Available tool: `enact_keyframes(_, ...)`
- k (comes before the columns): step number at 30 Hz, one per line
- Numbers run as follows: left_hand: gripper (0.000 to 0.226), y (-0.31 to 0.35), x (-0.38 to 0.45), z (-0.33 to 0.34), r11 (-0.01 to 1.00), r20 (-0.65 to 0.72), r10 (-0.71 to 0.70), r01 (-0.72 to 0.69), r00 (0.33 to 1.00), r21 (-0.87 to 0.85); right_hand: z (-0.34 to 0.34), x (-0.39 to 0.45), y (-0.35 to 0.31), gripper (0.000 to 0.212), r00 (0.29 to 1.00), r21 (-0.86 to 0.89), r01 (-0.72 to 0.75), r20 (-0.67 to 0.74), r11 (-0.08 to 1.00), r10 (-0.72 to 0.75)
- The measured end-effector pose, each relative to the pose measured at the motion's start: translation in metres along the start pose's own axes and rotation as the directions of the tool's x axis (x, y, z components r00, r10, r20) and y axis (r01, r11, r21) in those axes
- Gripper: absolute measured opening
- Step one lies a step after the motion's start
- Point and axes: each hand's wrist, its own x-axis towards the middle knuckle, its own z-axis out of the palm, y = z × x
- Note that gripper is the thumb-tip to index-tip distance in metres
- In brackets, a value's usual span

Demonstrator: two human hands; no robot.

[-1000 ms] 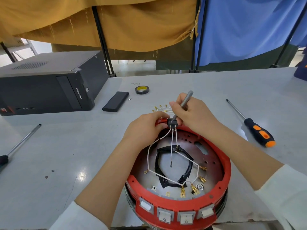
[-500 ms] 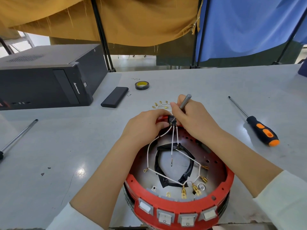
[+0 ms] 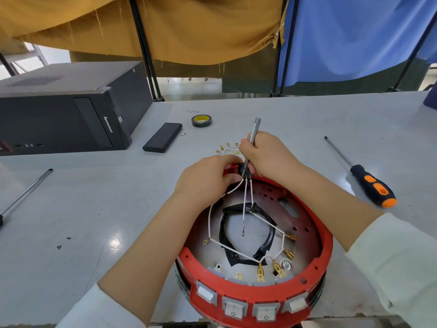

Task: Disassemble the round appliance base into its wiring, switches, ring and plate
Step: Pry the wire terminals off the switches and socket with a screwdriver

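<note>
Round appliance base with red plastic ring sits at near table edge, open side up, over a perforated grey metal plate. Four white rocker switches line the near rim.

Small black terminal block at far rim; thin white wires fan down from it to brass spade connectors near the switches.

Left hand pinches the block and rim, fingers curled. Right hand clamped round a slim grey metal driver, tip on the block; exact contact point probably a screw, hidden by fingers.

Handling: wires limp and light, likely to tear at crimps, so pull by the brass ends, not the leads. Ring stiff, light; take it by the rim. Plate rigid, edges possibly sharp.

Outward: loose connectors beyond the hands, yellow-cored tape roll, black slab, orange-black screwdriver, black computer case.
</note>
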Motion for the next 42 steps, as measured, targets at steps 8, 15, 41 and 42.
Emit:
enact_keyframes(8,0.031,-0.001,0.000,-0.001,1.000,0.008,-0.004,0.005,1.000,-0.026,0.001,-0.002,0.002,0.036,0.999,0.016,0.033,-0.002,0.999,-0.033)
enact_keyframes(15,0.031,-0.001,0.000,-0.002,0.999,0.019,0.003,-0.002,1.000,-0.051,0.006,-0.015,0.005,0.037,0.965,-0.094,0.223,-0.122,0.970,-0.234)
enact_keyframes(41,0.030,-0.004,0.002,0.000,0.999,0.022,0.003,-0.002,1.000,-0.037,0.007,-0.004,0.005,0.037,0.982,0.012,0.157,-0.106,0.987,-0.155)
enact_keyframes(42,0.030,-0.004,0.002,0.000,0.999,0.021,0.000,0.001,1.000,-0.038,0.007,-0.003,0.004,0.037,0.985,0.001,0.149,-0.093,0.989,-0.148)
